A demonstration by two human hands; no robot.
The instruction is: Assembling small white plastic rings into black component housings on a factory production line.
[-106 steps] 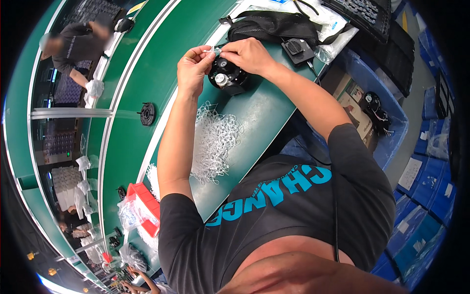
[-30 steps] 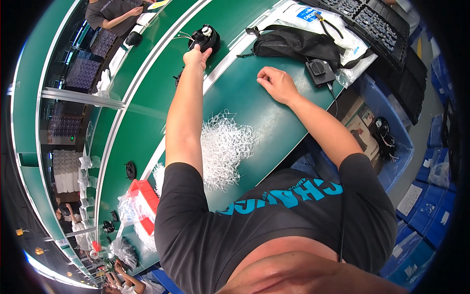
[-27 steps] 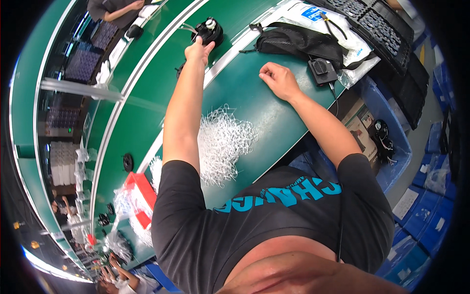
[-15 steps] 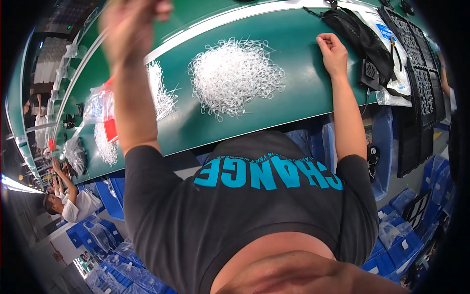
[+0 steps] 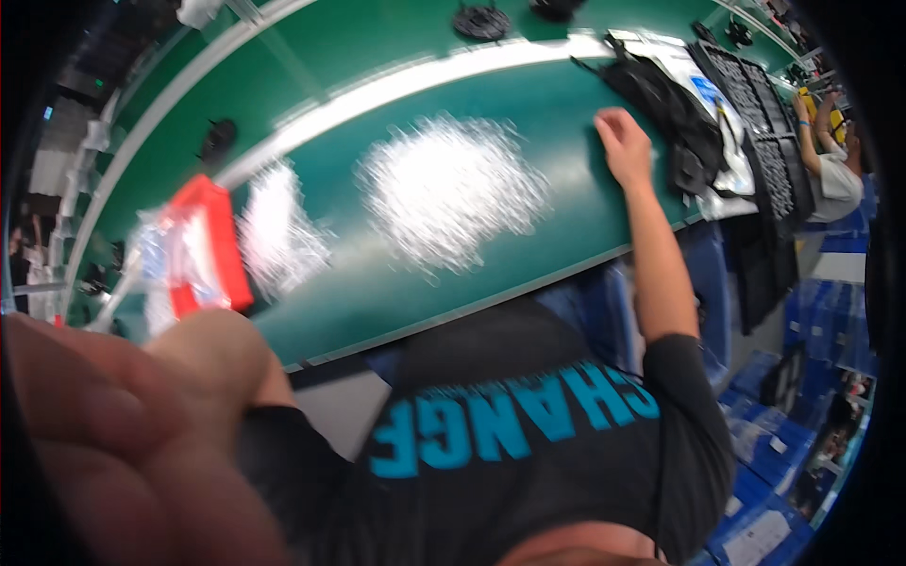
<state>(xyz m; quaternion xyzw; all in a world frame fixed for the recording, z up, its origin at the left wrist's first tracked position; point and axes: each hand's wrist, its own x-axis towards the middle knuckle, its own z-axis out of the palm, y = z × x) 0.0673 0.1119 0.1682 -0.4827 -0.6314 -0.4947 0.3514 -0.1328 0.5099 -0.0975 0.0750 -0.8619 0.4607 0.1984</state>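
Observation:
My left hand is raised very close at the lower left, large and smeared by motion; what it holds, if anything, cannot be made out. Resting over the green table, my right hand has its fingers loosely curled together, with nothing showing in them. A big heap of thin white plastic loops, like looped cable ties, lies between the hands, apart from the right one. To its left is a smaller pile of straighter white ties, beside a red box.
Clear plastic bags lie at the red box. A black mesh bag, a white package and black trays crowd the right end. Round black parts sit beyond the pale rail. Blue bins stand at lower right; another person works at far right.
My left hand has swung from above the table's far left down and back toward me. The right hand stays by the table's right side. The view has shifted, showing more of the red box.

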